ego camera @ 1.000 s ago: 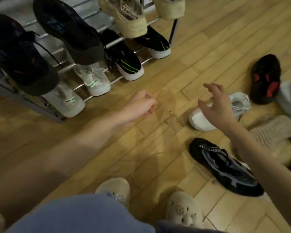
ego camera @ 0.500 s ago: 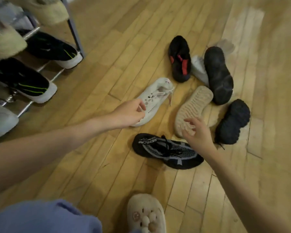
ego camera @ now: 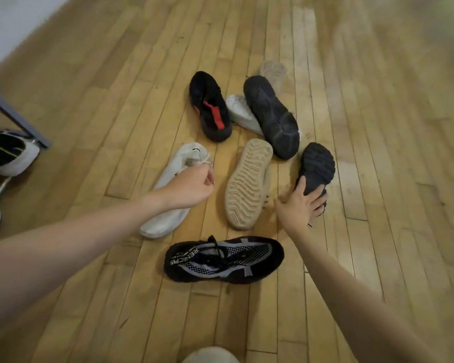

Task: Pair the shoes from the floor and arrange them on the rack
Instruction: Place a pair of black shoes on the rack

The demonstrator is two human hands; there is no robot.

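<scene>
Several loose shoes lie in a cluster on the wooden floor. My left hand (ego camera: 192, 187) is over a white sneaker (ego camera: 168, 200), with its fingers curled into the opening by the laces. My right hand (ego camera: 302, 203) lies with spread fingers on the heel end of a black shoe (ego camera: 317, 163) that is turned sole up. Between my hands lies a beige shoe (ego camera: 248, 184), also sole up. A black and grey mesh sneaker (ego camera: 223, 259) lies nearest to me. The rack's corner (ego camera: 16, 116) shows at the left edge, with a black sneaker with a white sole (ego camera: 8, 153) on it.
Farther away lie a black shoe with red straps (ego camera: 210, 108), a white shoe (ego camera: 243, 115), a large dark shoe turned sole up (ego camera: 271, 116) and a pale sole (ego camera: 273, 72) behind it. My pale slipper (ego camera: 210, 356) shows at the bottom edge.
The view has swung right, away from the rack. My left hand moved onto the white sneaker's opening. My right hand moved from the beige sole to the black sole-up shoe.
</scene>
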